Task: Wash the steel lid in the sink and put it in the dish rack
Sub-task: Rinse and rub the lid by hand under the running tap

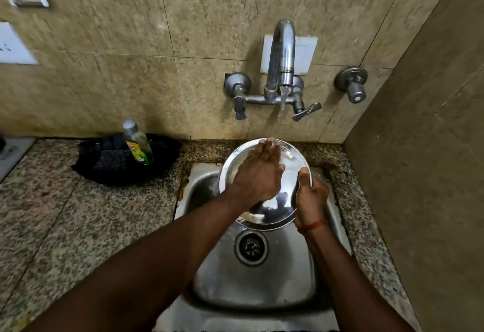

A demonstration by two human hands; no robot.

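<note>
Your left hand [258, 177] lies flat on the upper face of the steel lid [289, 166]. Its fingers are straight and close together, and their tips reach the lid's far edge, where the stream of water [282, 106] lands. Your right hand [311, 196] is clamped on the lid's right rim: the thumb hooks over the edge on top and the other fingers curl underneath, mostly hidden. A red thread [313, 225] circles that wrist.

You hold the lid tilted over the far part of the sink [262, 284]. Its far edge is raised toward the wall, and its near edge hangs just above the drain [251, 246]. The lid's face is wet and shiny, with dark reflections near your left wrist.

The water falls from the curved tap [281, 51] mounted on the tiled wall [131, 43]. A lever handle [307, 111] to the right of the spout points out to the right, and a second handle [239, 106] to the left hangs down. A separate round valve [352, 84] sits on the wall farther right.

On the speckled granite counter [65, 213] to the left of the sink, a black dish [146, 174] stands against the wall. It holds a dark scrub pad [112, 160] and a bottle of yellowish dish liquid [137, 145] with a grey cap, which leans slightly to the left.
</note>
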